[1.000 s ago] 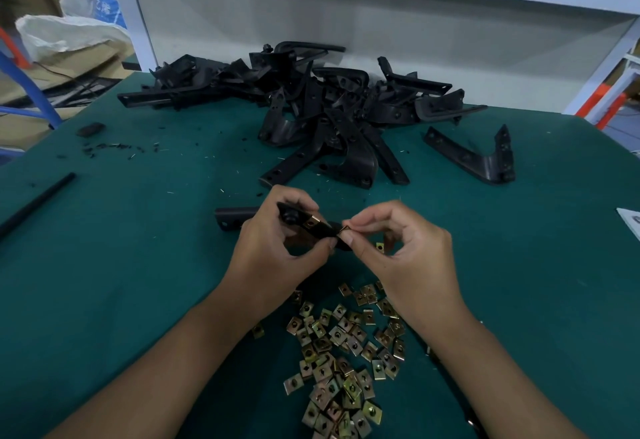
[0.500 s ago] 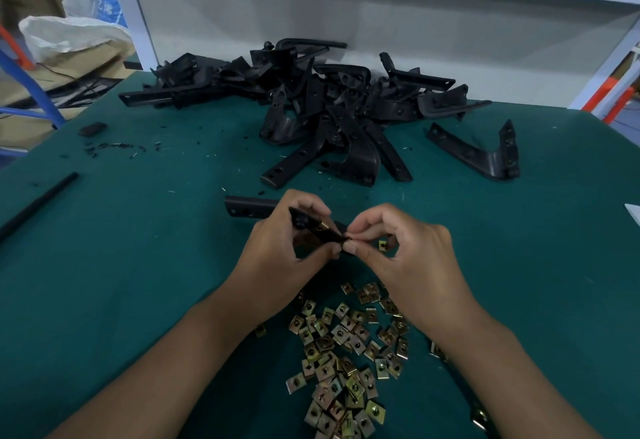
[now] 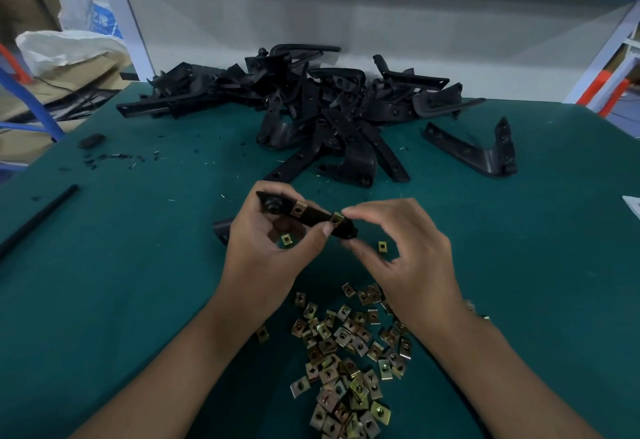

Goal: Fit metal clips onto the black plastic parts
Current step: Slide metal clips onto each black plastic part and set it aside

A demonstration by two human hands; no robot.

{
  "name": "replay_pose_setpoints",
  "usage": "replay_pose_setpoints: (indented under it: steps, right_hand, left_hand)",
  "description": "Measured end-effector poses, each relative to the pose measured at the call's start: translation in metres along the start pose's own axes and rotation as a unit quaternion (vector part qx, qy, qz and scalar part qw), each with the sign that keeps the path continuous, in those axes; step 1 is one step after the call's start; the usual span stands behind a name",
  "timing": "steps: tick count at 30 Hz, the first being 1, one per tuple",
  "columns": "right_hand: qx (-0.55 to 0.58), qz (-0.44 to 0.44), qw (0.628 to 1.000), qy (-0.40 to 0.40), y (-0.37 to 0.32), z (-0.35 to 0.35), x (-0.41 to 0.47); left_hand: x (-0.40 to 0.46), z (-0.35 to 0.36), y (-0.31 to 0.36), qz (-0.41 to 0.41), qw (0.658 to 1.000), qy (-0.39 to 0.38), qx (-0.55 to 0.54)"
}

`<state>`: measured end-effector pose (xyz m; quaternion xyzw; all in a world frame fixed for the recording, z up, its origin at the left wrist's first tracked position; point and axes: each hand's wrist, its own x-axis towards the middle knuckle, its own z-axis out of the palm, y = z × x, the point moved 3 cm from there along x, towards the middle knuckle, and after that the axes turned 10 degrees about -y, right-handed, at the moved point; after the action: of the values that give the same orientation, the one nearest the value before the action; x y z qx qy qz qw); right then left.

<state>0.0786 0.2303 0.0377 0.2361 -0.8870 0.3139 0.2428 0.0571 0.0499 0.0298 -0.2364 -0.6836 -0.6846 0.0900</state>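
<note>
**Clip seated at the end of the black part, both hands on it**

I see my left hand gripping a black plastic part above the green counter, fingers curled over its far end and the thumb pressed up near its right end. Two metal clips already sit on the part: one clip near the middle, a second clip close to the right end. My right hand comes in from the right, forefinger and thumb curled round that right end; from this angle I think the fingertips pinch the part just beside the second clip, though the contact itself is partly hidden.

Below the held part two loose clips lie on the counter, one under my left palm and one under my right fingers. Nearer to me, between my forearms, a heap of loose clips is spread out. Farther back lies a pile of black parts, with one separate L-shaped part off to its right. A black rod rests at the left edge.
</note>
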Motion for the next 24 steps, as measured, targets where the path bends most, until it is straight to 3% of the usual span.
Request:
replay_pose_setpoints:
  steps: [9,24]
  right_hand:
    - [0.002,-0.051,0.999,0.016,0.0021,0.0008,0.0005]
    - [0.020,-0.041,0.999,-0.031,0.0086,0.0062,0.0007]
  left_hand:
    - [0.0021,0.0016,-0.0006,-0.013,1.000,-0.005,-0.022]
    - [0.0004,0.0044,-0.0079,0.007,0.999,-0.035,-0.029]
